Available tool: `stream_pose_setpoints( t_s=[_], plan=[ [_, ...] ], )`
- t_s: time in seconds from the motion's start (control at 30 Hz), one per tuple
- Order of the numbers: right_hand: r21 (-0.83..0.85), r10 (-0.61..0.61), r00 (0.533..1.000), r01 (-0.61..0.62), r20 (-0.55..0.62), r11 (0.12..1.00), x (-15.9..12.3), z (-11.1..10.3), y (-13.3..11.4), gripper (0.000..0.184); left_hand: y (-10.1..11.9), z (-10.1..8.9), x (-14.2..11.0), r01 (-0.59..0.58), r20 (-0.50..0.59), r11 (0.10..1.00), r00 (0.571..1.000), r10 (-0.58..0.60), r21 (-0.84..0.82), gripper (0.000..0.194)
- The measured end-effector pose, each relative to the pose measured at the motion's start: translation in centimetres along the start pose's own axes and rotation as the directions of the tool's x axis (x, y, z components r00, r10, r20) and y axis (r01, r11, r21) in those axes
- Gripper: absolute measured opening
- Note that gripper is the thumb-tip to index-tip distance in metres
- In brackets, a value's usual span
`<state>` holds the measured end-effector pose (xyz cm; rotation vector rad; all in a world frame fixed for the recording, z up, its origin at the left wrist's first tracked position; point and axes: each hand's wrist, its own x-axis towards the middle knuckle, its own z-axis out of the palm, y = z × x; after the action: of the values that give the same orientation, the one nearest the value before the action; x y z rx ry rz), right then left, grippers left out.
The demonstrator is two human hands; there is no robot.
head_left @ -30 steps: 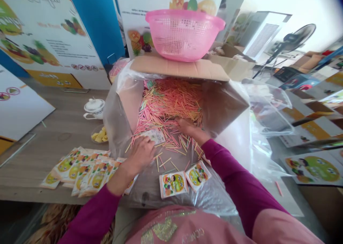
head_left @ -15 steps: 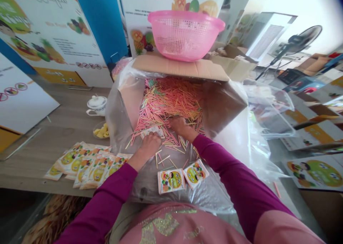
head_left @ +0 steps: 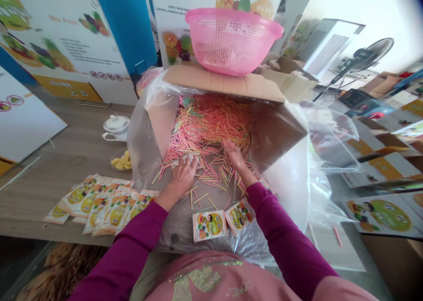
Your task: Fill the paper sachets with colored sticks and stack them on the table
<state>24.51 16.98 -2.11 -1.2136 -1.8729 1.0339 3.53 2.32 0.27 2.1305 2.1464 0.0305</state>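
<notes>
Thin pink, yellow and green sticks (head_left: 214, 116) fill a cardboard box lined with clear plastic. My right hand (head_left: 235, 156) is inside the box opening, its fingers closed on a small bunch of pink sticks. To its left, my left hand (head_left: 185, 174) lies with fingers spread over a pale printed packet, which it mostly covers. Loose sticks (head_left: 200, 198) are scattered on the plastic in front of the hands. Nearer to me, two printed packets (head_left: 210, 225) with fruit pictures lie side by side, touching.
A pink basket (head_left: 234, 41) stands behind the box flap (head_left: 224, 83). On the left of the table are a lidded white cup (head_left: 116, 127), a dish of yellow pieces (head_left: 121, 161) and a pile of packets (head_left: 102, 204). Printed cartons (head_left: 383, 213) and a fan (head_left: 373, 54) are at right.
My right hand has moved right and slightly forward, and pink sticks now show in its fingers. The left hand has shifted slightly left, its fingers spreading over the packet.
</notes>
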Motion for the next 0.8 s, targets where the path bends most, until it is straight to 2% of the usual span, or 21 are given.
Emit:
stream_pose_setpoints(
  t_s=[0.1,0.23,0.3,0.4,0.47,0.53,0.63,0.73,0.8],
  plan=[
    [0.151,0.080,0.994,-0.067,-0.078,0.986,-0.1,0.7,-0.6,0.034,-0.2,0.2,0.0,0.013,-0.024,1.000,1.000,-0.013,0.004,0.048],
    [0.373,0.099,0.989,-0.052,-0.106,0.926,-0.3,1.7,-1.9,0.050,-0.6,0.1,0.0,-0.015,-0.021,1.000,1.000,0.015,0.018,0.033],
    [0.383,0.047,0.997,-0.019,-0.063,0.924,-0.6,2.1,-2.3,0.059,-0.6,-0.2,-0.1,-0.078,-0.035,0.997,0.996,0.079,0.029,0.033],
    [0.298,-0.045,0.997,0.027,0.055,0.954,-1.3,2.3,-2.4,0.070,-0.1,-0.6,-0.4,-0.201,-0.065,0.976,0.976,0.206,0.079,0.036],
    [0.269,-0.078,0.992,0.047,0.104,0.962,-1.6,2.0,-2.2,0.071,0.3,-0.7,-0.5,-0.232,-0.038,0.967,0.971,0.237,0.105,0.040],
    [0.258,-0.095,0.991,0.068,0.095,0.964,-1.6,1.6,-2.2,0.069,0.5,-0.6,-0.4,-0.208,0.014,0.973,0.978,0.207,0.105,0.039],
    [0.297,-0.082,0.997,0.083,-0.017,0.951,-1.1,1.2,-2.4,0.063,0.2,-0.4,0.1,-0.118,0.055,0.992,0.992,0.115,0.052,0.036],
    [0.435,-0.063,0.992,0.105,-0.109,0.894,-0.5,1.7,-2.8,0.060,-0.6,-0.5,0.8,-0.042,0.047,0.999,0.998,0.043,-0.012,0.035],
    [0.470,-0.075,0.992,0.112,-0.098,0.876,-0.3,2.4,-2.7,0.061,-1.2,-0.6,0.9,-0.044,-0.006,0.999,0.999,0.043,-0.020,0.035]
  ],
)
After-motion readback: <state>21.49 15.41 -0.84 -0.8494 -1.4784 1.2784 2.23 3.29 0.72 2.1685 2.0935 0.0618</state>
